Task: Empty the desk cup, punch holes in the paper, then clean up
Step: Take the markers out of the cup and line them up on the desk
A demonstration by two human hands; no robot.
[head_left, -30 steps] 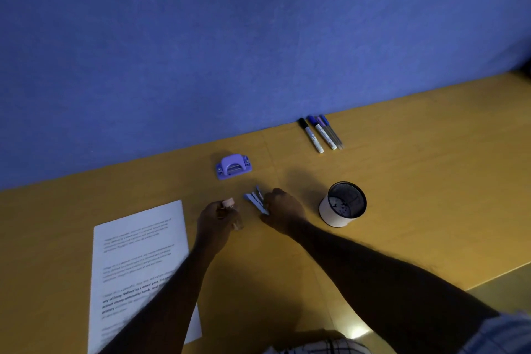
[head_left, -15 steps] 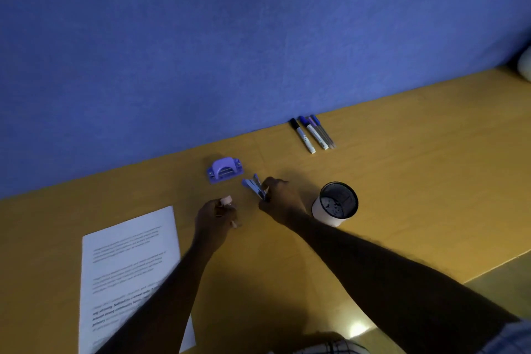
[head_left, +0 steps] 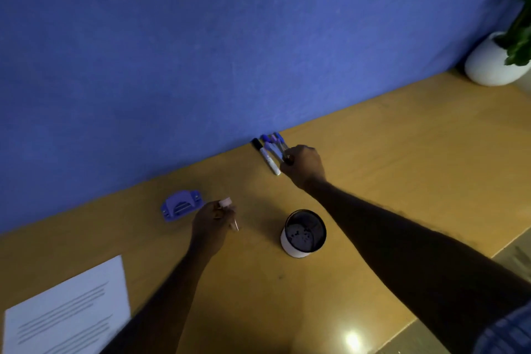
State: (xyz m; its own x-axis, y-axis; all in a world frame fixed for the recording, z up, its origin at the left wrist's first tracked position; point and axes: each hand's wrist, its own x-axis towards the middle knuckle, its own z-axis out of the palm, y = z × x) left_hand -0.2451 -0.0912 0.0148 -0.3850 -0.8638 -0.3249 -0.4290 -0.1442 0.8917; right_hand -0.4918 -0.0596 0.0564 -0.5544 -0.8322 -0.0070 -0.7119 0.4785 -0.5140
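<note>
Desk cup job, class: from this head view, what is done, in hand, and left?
Done: the desk cup looks emptied, its mesh bottom showing. In hand: the right hand grips blue pens by the wall; the left hand holds a small pink-capped item. Left: the paper lies apart from the hole punch, so punching and cleanup remain.

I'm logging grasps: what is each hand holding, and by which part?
Left hand grips a small pink-capped stick around its middle. Right hand pinches blue pens by their near ends, beside the black-capped marker.
</note>
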